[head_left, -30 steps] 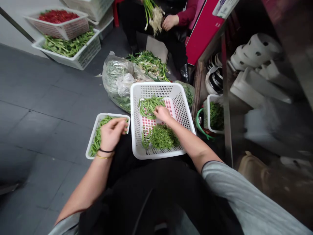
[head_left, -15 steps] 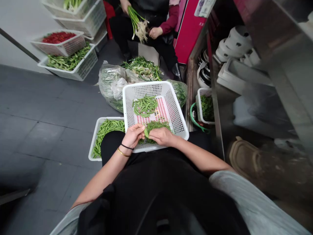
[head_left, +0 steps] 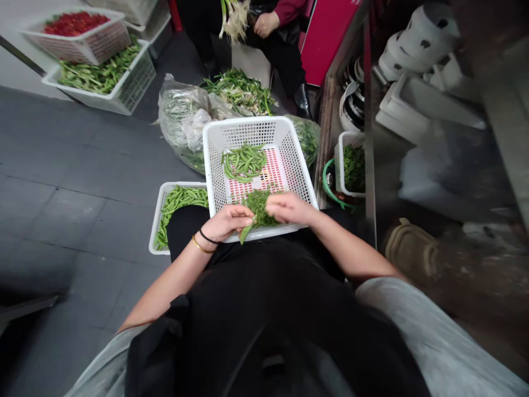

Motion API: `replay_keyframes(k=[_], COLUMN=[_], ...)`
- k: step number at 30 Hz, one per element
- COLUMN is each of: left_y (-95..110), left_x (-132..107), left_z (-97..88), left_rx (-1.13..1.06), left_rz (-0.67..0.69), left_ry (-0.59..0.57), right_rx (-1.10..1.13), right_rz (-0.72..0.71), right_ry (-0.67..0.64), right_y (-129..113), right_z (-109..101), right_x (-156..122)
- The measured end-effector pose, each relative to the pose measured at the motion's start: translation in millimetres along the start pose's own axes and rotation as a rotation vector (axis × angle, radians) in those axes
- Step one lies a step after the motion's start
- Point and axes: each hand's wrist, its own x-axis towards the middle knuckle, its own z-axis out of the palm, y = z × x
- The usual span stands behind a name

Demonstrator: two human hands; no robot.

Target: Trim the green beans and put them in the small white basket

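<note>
- the step in hand is judged to be the trimming of a single pod (head_left: 245,234), done over the near side of the big basket (head_left: 248,122).
- the pod is held by the left hand (head_left: 227,223), near the basket's near rim, with its free end pointed down.
- the left grip is closed, the pod's upper end being pinched between thumb and fingertips.
- the right hand (head_left: 291,208) is held just apart from the left, above the trimmings (head_left: 258,204); its fingers are curled in, but they are blurred, so it cannot be told whether a scrap is held.
- untrimmed pods, as they are judged to be, are heaped at the basket's far side (head_left: 244,161), well clear of both hands.
- more pods (head_left: 188,196) are held in the small basket (head_left: 154,226), beside the big one on the left.
- for the next move, any scrap needs to be dropped onto the trimmings, and the pod needs to be kept firmly pinched until its trimming is finished.
</note>
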Motion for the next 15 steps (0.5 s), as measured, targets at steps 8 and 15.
replay_keyframes(k=[8, 15], left_y=[0, 34], left_x=[7, -6], left_z=[-13.1, -1.4], left_rx=[-0.053, 0.664], left_rz=[-0.072, 0.242], left_ry=[-0.055, -0.02], right_rx=[-0.574, -0.488], right_rz=[-0.128, -0.187], right_ry=[0.144, -0.18], right_y=[-10, 0], right_z=[-3, 28], right_x=[3, 21])
